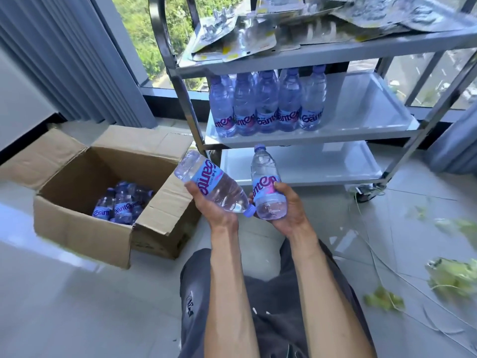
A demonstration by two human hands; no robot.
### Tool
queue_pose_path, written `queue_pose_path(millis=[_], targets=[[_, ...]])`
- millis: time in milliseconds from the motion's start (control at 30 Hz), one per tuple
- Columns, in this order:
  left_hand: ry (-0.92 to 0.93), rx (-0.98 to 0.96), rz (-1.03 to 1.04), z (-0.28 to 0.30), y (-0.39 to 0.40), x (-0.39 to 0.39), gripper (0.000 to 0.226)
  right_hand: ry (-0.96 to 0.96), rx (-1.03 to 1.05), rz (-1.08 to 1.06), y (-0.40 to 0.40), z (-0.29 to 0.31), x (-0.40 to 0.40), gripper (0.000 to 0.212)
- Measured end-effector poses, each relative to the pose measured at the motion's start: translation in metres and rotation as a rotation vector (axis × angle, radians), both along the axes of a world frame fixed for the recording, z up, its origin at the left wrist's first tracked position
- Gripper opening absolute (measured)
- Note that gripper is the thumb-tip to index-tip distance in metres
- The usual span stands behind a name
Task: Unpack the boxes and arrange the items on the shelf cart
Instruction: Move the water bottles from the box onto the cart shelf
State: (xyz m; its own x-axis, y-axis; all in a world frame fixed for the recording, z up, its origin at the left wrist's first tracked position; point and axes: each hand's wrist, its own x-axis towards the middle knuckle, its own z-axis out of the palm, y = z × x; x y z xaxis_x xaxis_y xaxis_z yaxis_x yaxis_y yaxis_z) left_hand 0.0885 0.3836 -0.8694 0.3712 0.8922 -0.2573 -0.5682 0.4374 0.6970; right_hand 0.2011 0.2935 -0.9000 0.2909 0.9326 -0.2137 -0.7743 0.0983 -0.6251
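My left hand (210, 204) grips a clear water bottle (214, 183) with a purple cap, tilted so the cap points down toward my right. My right hand (289, 208) holds a second bottle (267, 182) upright by its lower half. Both hands hover in front of the steel shelf cart (361, 127). Several bottles (268, 104) stand in a row on the left of the cart's middle shelf. To my left, an open cardboard box (85, 228) on the floor holds several more bottles (121, 202).
Flat blister packs (284, 29) are piled on the cart's top shelf. The bottom shelf (322, 164) holds nothing. Green scraps and thin cords (451, 277) lie on the tiled floor at my right. A window and grey curtain stand behind the cart. My knees are below.
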Motion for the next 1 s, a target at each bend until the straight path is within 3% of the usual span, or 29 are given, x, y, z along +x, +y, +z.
queue_pose_path(millis=[100,267,433,533,633,667,767,867,1000], targets=[[-0.025,0.053,-0.003,0.003,0.002,0.003,0.082,0.047,-0.008,0.016,0.002,-0.003,0.001,0.079],[-0.011,-0.04,0.136,-0.003,0.017,0.011,0.087,0.059,-0.004,0.022,-0.001,-0.013,0.004,0.068],[-0.101,-0.065,0.24,-0.012,0.016,0.015,0.083,0.222,0.09,0.039,-0.002,-0.034,0.0,0.083],[-0.005,-0.06,0.155,-0.01,0.018,0.013,0.087,0.269,0.158,0.072,-0.004,-0.045,-0.003,0.083],[0.141,0.12,0.051,-0.008,0.025,0.015,0.114,0.288,0.194,0.06,0.0,-0.043,-0.005,0.082],[0.146,0.193,0.013,-0.011,0.027,0.016,0.114,0.298,0.191,0.047,0.003,-0.04,-0.006,0.082],[0.091,0.226,-0.12,-0.01,0.023,0.017,0.1,0.273,0.148,-0.031,0.015,-0.029,-0.007,0.084],[-0.119,0.005,-0.214,-0.007,0.023,0.016,0.092,0.327,0.177,-0.135,0.023,-0.023,-0.005,0.079],[0.022,-0.096,-0.347,-0.015,0.035,0.009,0.038,0.323,0.146,-0.289,0.021,-0.027,0.005,0.086]])
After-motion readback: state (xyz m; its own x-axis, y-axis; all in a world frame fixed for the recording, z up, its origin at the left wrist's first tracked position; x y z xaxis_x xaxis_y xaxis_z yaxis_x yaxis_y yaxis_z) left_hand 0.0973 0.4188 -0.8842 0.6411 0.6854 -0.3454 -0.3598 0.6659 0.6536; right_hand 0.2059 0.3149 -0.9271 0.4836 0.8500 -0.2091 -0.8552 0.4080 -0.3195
